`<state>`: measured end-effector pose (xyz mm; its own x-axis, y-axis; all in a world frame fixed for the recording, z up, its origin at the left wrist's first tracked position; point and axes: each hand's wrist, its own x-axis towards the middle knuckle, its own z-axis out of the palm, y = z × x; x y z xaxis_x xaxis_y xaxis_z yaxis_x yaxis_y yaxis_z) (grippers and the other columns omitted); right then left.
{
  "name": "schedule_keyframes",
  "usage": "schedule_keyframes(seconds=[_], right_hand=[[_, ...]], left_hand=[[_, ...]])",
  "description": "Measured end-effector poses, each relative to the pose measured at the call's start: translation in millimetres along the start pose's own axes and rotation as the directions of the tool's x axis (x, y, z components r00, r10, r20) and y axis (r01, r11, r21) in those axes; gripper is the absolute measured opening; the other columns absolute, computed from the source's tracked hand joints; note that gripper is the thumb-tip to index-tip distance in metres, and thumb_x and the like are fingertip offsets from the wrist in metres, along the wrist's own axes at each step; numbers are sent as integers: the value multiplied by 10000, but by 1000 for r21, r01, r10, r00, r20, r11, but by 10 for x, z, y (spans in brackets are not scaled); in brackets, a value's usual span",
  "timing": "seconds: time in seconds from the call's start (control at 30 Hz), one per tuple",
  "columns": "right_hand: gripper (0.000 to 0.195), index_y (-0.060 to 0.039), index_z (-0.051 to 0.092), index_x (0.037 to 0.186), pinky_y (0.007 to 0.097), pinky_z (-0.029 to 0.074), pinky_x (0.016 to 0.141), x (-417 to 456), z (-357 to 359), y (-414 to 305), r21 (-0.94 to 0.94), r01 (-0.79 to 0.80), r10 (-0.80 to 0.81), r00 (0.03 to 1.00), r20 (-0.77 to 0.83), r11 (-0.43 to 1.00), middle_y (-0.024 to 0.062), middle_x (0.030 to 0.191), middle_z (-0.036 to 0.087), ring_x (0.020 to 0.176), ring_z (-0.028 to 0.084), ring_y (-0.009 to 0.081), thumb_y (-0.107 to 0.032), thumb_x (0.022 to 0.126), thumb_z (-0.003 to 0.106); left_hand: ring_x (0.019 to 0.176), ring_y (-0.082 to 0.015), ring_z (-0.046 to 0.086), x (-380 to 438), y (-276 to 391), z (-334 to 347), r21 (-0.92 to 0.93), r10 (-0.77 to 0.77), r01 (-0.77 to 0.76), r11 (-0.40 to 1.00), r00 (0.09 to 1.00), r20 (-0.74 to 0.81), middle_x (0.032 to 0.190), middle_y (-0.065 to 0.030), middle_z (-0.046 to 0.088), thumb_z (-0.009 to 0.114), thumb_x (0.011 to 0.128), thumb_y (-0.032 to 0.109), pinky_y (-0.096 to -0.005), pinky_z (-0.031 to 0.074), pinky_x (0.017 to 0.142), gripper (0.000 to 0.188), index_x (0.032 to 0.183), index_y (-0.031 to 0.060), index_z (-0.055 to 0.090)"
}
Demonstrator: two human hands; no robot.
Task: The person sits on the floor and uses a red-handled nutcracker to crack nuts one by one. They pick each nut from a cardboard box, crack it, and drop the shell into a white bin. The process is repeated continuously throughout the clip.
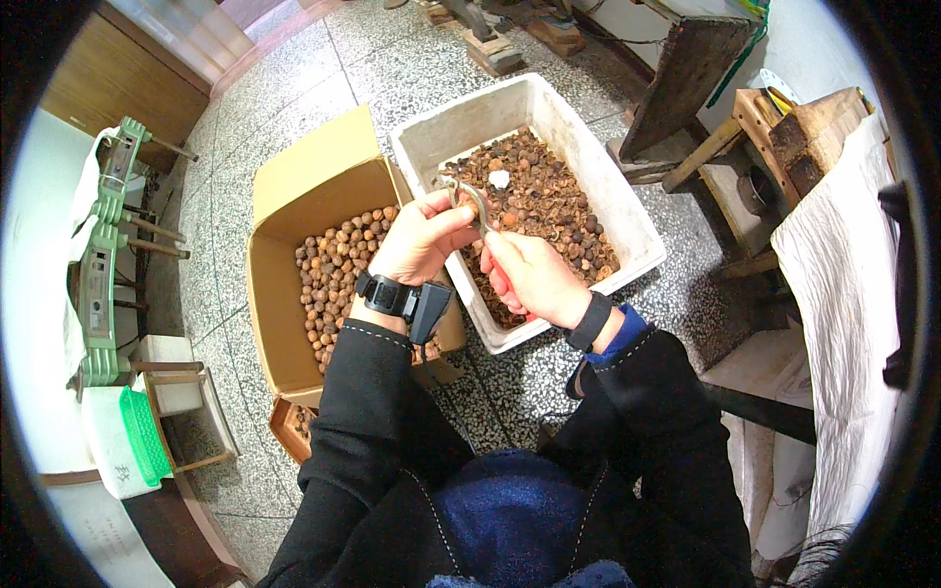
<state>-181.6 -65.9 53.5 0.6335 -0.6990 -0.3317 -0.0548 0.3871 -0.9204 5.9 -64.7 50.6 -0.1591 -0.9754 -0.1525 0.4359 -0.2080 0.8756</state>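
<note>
My right hand [540, 275] grips the red handles of a plier-type nutcracker [481, 208] with curved metal jaws. At those jaws, the thumb and fingers of my left hand [426, 239] are drawn together; whatever they pinch is hidden. Both hands are over the near left side of a white foam box [632, 228], which holds brown nut shells [544, 184] and some darker round pieces. A small white lump [499, 178] lies on the shells. Left of it, an open cardboard box [276, 309] contains many whole, round brown nuts [334, 264] that look like walnuts.
A small brown tray [287, 434] with bits in it sits behind the cardboard box. Green-ended racks [99, 287] and a green basket [145, 437] line the left side. On the right are a wooden bench [735, 169] and a white sheet [838, 257]. The floor is speckled terrazzo [242, 367].
</note>
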Motion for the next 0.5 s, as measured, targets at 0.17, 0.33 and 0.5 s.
schedule_keyframes(seconds=[0.17,0.33,0.5], right_hand=[[348,-43,544,919,224,343,358,40,-54,25,20,-31,31,999,7,999,-6,605,492,431,441,65,-370,964,434],[278,-14,542,1002,207,427,458,34,-144,-8,8,24,-24,999,42,1000,19,698,574,555,536,70,-238,869,641],[254,4,543,977,235,490,575,-16,-196,4,9,-7,7,1000,-1,1000,41,780,613,637,596,119,-218,884,625]], left_hand=[[960,-208,619,33,-55,-6,-43,-3,1,999,999,-40,1060,-110,633,653,852,155,-349,495,870,339,1131,-19,569],[948,-221,621,43,-23,8,-55,37,-38,998,999,-11,1055,-112,632,658,845,135,-359,495,869,354,1144,-14,544],[956,-219,619,62,-22,3,-59,22,-22,998,1000,8,1037,-104,633,661,835,115,-365,494,873,338,1130,-5,546]])
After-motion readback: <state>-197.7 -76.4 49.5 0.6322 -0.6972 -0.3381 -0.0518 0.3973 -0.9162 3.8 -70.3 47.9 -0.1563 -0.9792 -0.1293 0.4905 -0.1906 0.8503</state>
